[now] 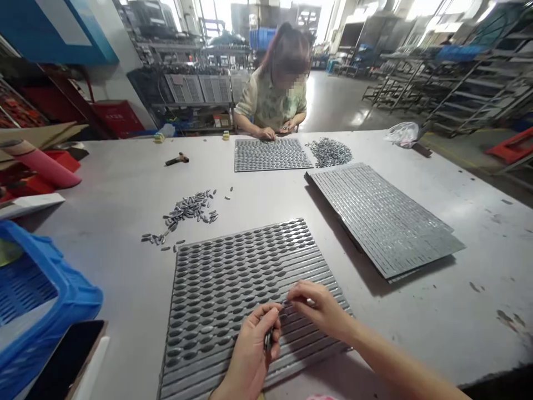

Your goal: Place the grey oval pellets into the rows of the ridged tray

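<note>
My left hand (250, 355) sits over the lower edge of a grey slotted metal tray (245, 294) and is closed around a few small dark metal pieces (268, 339). My right hand (318, 308) reaches in from the right, pinching a small metal piece (310, 303) with its fingertips just above the tray's ribbed rows. Many of the tray's slots hold similar oval pieces. A loose heap of these pieces (183, 214) lies on the table to the upper left of the tray.
A second slotted tray (381, 219) lies to the right on a grey table (116, 205), with a third (272, 155) beyond it next to another heap of pieces (328, 153). A co-worker (275, 94) works across the table. A blue plastic crate (37, 289) stands at the left.
</note>
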Action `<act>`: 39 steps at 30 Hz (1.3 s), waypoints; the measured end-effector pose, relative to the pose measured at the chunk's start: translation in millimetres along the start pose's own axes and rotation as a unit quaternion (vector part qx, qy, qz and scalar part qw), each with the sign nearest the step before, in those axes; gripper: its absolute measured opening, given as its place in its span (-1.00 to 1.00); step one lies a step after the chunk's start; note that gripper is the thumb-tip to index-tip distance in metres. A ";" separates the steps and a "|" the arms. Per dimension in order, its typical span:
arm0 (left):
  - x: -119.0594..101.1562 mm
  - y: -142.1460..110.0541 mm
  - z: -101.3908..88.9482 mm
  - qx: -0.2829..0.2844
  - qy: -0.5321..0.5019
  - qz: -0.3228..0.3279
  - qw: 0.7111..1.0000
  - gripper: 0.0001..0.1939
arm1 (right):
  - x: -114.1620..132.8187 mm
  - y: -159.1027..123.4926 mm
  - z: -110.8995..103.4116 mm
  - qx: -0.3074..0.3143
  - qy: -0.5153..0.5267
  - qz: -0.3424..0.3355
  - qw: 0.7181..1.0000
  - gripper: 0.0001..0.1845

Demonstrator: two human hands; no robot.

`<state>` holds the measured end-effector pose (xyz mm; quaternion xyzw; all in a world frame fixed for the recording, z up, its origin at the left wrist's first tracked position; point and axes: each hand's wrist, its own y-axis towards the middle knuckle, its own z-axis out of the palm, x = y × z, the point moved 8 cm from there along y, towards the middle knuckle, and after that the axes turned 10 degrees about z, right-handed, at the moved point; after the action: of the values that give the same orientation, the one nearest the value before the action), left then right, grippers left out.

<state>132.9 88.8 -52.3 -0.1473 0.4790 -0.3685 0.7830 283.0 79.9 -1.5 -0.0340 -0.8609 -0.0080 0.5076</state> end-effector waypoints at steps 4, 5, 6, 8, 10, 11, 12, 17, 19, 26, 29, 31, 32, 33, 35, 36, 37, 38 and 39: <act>-0.9 1.0 3.1 0.004 0.014 0.008 1.000 -0.47 | 20.1 -2.0 2.9 0.020 0.068 -0.009 0.997 -0.92; -1.6 0.9 3.9 0.007 0.020 0.013 1.000 -0.47 | 23.4 -2.3 3.5 0.021 0.075 -0.014 0.997 -0.92; -2.2 0.8 4.5 0.011 0.028 0.018 0.999 -0.47 | 25.7 -2.6 3.7 0.020 0.079 -0.018 0.997 -0.92; -2.7 0.7 5.4 0.022 0.043 0.026 0.999 -0.47 | 27.8 -3.2 3.3 0.015 0.079 -0.025 0.996 -0.92; -3.0 1.0 5.0 0.027 0.052 0.036 0.998 -0.50 | 29.5 -4.5 3.0 0.012 0.065 -0.041 0.997 -0.91; -3.0 1.4 4.5 0.028 0.054 0.039 0.997 -0.51 | 31.3 -5.7 3.3 0.013 0.049 -0.057 0.997 -0.90; -3.0 1.9 3.8 0.027 0.056 0.043 0.997 -0.52 | 33.8 -7.3 3.6 0.014 0.028 -0.077 0.997 -0.88; -1.7 5.2 3.2 0.027 0.067 0.035 0.997 -0.52 | 41.0 -12.5 2.6 0.000 -0.076 -0.152 0.985 -0.81; -0.8 5.4 1.8 0.012 0.055 0.018 0.998 -0.55 | 36.6 -9.5 -1.0 -0.011 -0.092 -0.148 0.985 -0.83; -5.3 0.8 -7.7 -0.043 0.040 0.003 0.998 -0.57 | -0.6 9.6 -23.0 -0.077 -0.120 -0.085 0.986 -0.87; -4.9 -3.6 -1.3 -0.004 0.053 0.020 0.998 -0.61 | -15.3 8.5 -27.9 -0.079 -0.106 -0.063 0.989 -0.87; -0.4 -7.1 4.0 0.023 0.049 0.013 0.998 -0.62 | -24.2 6.1 -30.1 -0.078 -0.089 -0.046 0.992 -0.87; 1.6 -8.3 4.8 0.025 0.042 0.010 0.999 -0.63 | -28.0 5.5 -29.9 -0.072 -0.079 -0.038 0.994 -0.87; 3.2 -9.1 4.9 0.024 0.034 0.008 0.999 -0.63 | -31.4 5.5 -29.2 -0.065 -0.071 -0.032 0.995 -0.86; 5.9 -10.3 3.9 0.017 0.022 0.003 1.000 -0.63 | -34.7 6.8 -25.8 -0.049 -0.066 -0.033 0.996 -0.86; 6.7 -10.9 4.1 0.018 0.017 0.001 1.000 -0.62 | -34.5 7.8 -23.5 -0.044 -0.075 -0.040 0.995 -0.86; 7.0 -11.7 4.5 0.020 0.014 0.001 1.000 -0.62 | -33.6 9.0 -21.1 -0.041 -0.086 -0.049 0.994 -0.85; 7.3 -12.5 5.0 0.022 0.012 0.000 1.000 -0.62 | -32.2 10.3 -18.7 -0.041 -0.099 -0.059 0.992 -0.85; 7.7 -13.4 5.6 0.025 0.010 -0.001 1.000 -0.61 | -30.7 11.7 -16.4 -0.043 -0.112 -0.069 0.990 -0.84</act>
<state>134.0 73.4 -46.6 -0.1250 0.4773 -0.3825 0.7812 312.9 89.1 -20.7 0.0033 -0.9115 -0.0764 0.4041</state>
